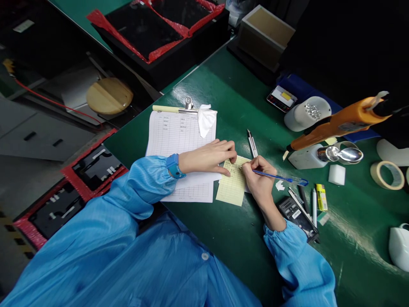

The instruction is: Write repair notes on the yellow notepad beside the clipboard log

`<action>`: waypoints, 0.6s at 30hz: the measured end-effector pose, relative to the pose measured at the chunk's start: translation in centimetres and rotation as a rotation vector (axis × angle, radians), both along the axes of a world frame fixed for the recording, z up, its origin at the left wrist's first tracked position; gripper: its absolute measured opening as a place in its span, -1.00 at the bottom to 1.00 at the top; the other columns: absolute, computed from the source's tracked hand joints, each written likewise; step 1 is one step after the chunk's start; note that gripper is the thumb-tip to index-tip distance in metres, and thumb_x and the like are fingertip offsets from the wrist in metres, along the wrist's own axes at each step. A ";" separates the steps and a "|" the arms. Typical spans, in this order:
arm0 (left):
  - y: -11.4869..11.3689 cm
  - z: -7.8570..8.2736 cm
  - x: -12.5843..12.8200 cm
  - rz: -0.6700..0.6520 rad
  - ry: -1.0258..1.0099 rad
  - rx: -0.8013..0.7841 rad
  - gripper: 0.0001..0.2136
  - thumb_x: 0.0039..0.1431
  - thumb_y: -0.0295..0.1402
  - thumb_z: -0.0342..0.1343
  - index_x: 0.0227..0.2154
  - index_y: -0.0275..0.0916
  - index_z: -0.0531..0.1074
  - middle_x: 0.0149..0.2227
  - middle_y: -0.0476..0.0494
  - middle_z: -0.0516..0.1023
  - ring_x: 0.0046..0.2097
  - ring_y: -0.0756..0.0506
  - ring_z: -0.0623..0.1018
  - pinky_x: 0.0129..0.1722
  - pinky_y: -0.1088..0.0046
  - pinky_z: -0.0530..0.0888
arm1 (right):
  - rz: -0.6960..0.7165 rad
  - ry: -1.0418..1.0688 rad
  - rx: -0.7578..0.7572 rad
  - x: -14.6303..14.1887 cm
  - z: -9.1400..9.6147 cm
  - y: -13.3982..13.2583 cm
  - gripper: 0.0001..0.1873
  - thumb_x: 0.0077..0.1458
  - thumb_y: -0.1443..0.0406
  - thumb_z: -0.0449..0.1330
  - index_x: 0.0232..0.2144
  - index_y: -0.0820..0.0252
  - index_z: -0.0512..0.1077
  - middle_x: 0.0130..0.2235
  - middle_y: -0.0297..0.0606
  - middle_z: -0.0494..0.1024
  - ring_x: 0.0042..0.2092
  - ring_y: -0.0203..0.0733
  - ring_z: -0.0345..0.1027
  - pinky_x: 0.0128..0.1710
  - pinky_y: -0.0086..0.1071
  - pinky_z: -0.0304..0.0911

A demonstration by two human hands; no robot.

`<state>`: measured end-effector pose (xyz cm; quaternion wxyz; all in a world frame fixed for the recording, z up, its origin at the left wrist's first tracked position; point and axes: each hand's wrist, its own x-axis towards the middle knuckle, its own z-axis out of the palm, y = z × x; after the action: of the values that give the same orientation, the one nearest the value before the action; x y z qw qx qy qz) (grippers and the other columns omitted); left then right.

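Observation:
My right hand [260, 181] is closed around a blue pen [281, 178], whose tip rests on a small yellow ruled slip [232, 187] lying on the green table [223, 94]. My left hand [211, 157] lies on top of the slip's upper edge with fingers stretched flat, pinning it and the white printed sheets [179, 136] of a clipboard beneath. A blue wrist strap [173, 165] circles my left wrist. Both arms wear blue sleeves.
A crumpled white tissue [206, 119] sits by the clipboard clip [188, 104]. Right of my hand lie pens, a black device [297, 215], a yellow marker [321, 197], a tape roll [387, 175], and an orange powered tool [341, 121]. Black trays with red lining [153, 25] stand behind.

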<state>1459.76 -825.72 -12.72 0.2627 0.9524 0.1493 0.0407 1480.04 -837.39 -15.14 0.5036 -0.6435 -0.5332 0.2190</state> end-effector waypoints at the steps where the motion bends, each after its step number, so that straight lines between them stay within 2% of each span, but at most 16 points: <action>1: 0.0 0.0 0.0 0.000 -0.002 -0.004 -0.71 0.46 -0.15 0.33 0.02 -0.23 0.49 0.08 -0.25 0.49 0.02 -0.26 0.51 0.02 0.26 0.31 | 0.006 -0.009 -0.005 0.0 0.0 0.0 -0.66 0.04 0.27 0.20 -0.59 0.02 0.08 -0.58 -0.48 0.13 -0.49 -0.30 0.00 -0.46 -0.35 0.00; 10: 0.0 -0.3 0.0 0.004 -0.023 -0.025 -0.71 0.46 -0.14 0.33 0.01 -0.22 0.49 0.07 -0.26 0.50 0.02 -0.28 0.52 0.03 0.25 0.32 | 0.037 -0.072 -0.004 0.0 0.3 -0.1 -0.65 0.05 0.28 0.19 -0.60 0.02 0.08 -0.59 -0.48 0.11 -0.50 -0.30 -0.01 -0.46 -0.35 -0.01; 14: 0.1 -0.3 0.0 0.002 -0.019 -0.033 -0.71 0.46 -0.13 0.33 0.00 -0.21 0.49 0.07 -0.25 0.49 0.01 -0.27 0.51 0.02 0.26 0.31 | 0.028 -0.044 -0.010 0.0 0.3 -0.1 -0.65 0.05 0.29 0.18 -0.60 0.02 0.07 -0.58 -0.48 0.10 -0.50 -0.31 -0.02 -0.46 -0.34 -0.04; 18: 0.1 -0.2 0.1 0.010 -0.020 -0.031 -0.71 0.44 -0.13 0.35 0.01 -0.21 0.49 0.06 -0.24 0.49 0.01 -0.26 0.50 0.02 0.28 0.31 | -0.013 0.039 0.057 0.0 0.0 -0.1 -0.66 0.03 0.29 0.19 -0.59 0.01 0.07 -0.58 -0.50 0.10 -0.50 -0.31 -0.02 -0.46 -0.33 -0.02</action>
<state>1459.82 -825.59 -12.89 0.2785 0.9470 0.1520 0.0491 1480.00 -837.50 -15.14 0.5336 -0.6280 -0.5249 0.2130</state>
